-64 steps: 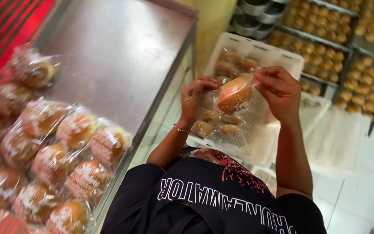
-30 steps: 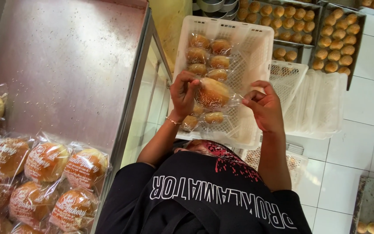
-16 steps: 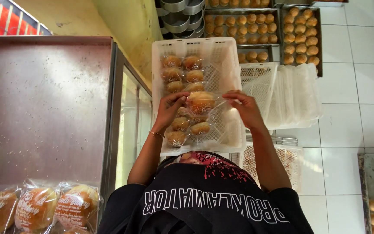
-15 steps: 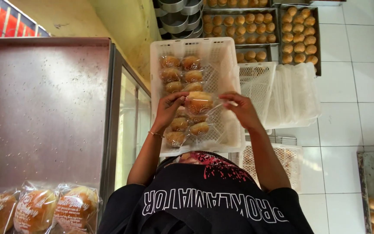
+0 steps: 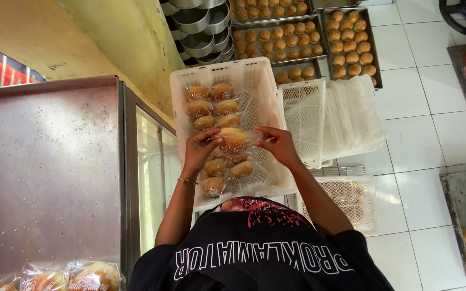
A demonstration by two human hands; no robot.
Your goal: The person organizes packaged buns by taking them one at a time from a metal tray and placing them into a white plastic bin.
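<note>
both hands work over the white crate: the left hand (image 5: 199, 150) pinches the left edge of a wrapped bun (image 5: 234, 141) in clear film, and the right hand (image 5: 279, 145) pinches the film at the bun's right side, fingers closed on the wrapper. the bun hangs just above the rows already laid in the white plastic crate (image 5: 265, 81), in the gap between the upper group of packed buns (image 5: 211, 105) and the lower group (image 5: 225, 171) near the person's chest. to the right of the crate, touching its side, stands a stack of empty white crates (image 5: 341, 116). beyond, on the tiled floor (image 5: 438, 140), metal trays of unwrapped buns (image 5: 319, 37) lie beside nested round tins (image 5: 200, 24). to the left, a steel tabletop (image 5: 44, 172) carries more wrapped buns (image 5: 71, 277) at its near edge.

risk, as judged: the hold is on thin film only, so the wrapper may slip or tear and drop the bun crooked onto its neighbours; pressing it into the narrow gap may squash the soft buns on either side
</note>
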